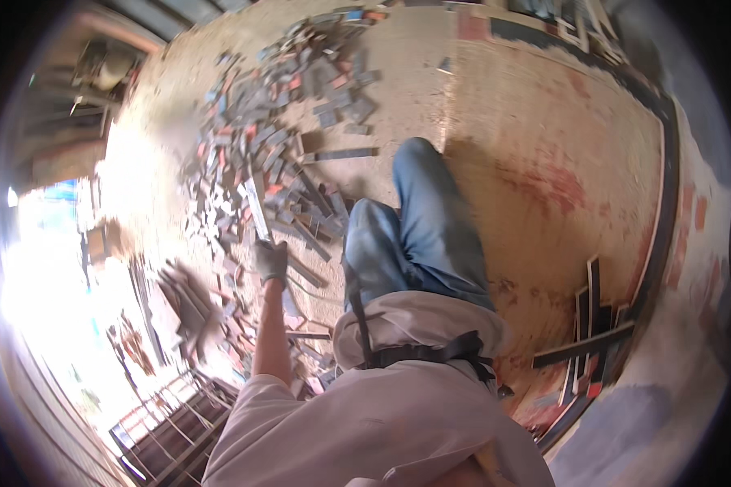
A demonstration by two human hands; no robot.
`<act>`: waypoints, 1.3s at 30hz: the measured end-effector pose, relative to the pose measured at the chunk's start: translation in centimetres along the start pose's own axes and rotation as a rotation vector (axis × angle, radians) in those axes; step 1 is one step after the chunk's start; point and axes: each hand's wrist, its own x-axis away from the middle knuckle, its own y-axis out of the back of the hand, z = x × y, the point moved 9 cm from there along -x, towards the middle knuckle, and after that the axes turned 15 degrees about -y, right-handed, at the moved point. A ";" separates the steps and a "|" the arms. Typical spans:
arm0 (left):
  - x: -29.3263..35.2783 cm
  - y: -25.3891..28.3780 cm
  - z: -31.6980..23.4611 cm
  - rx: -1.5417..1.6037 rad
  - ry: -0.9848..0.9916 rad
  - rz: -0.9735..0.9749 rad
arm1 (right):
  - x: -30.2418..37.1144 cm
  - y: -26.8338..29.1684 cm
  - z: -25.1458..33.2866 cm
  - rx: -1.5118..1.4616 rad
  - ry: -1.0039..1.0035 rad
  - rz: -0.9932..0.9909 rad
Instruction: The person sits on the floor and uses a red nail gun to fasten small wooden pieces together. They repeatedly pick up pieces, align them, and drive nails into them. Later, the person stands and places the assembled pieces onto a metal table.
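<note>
Grey-gloved, the left hand (270, 261) is curled round the near end of a pale strip (256, 204) above scattered offcuts (327, 71); the right hand's state cannot be told. Rightward, beyond the jeans (439, 219), dark bars (585, 346) lie crossed.

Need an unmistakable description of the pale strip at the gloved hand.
Scattered offcuts lie left of the blue jeans. There, find the gloved left hand; the pale strip runs from it toward the picture's top. It is longer and brighter than most pieces around it.
</note>
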 end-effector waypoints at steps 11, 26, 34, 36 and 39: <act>32.3 -15.0 12.4 0.778 0.903 0.219 | -16.5 32.9 33.2 0.324 0.695 -0.434; 44.9 2.8 6.4 0.939 1.340 0.029 | 4.8 63.8 84.9 -0.028 1.278 -0.918; 36.7 5.4 19.2 0.957 1.069 -0.228 | 13.8 52.6 93.7 -0.114 1.413 -0.761; 35.7 6.8 26.5 0.741 0.862 -0.307 | 16.0 47.4 95.6 -0.157 1.437 -0.672; 31.9 8.2 34.7 1.140 1.119 -0.195 | 19.4 39.5 95.6 -0.192 1.390 -0.599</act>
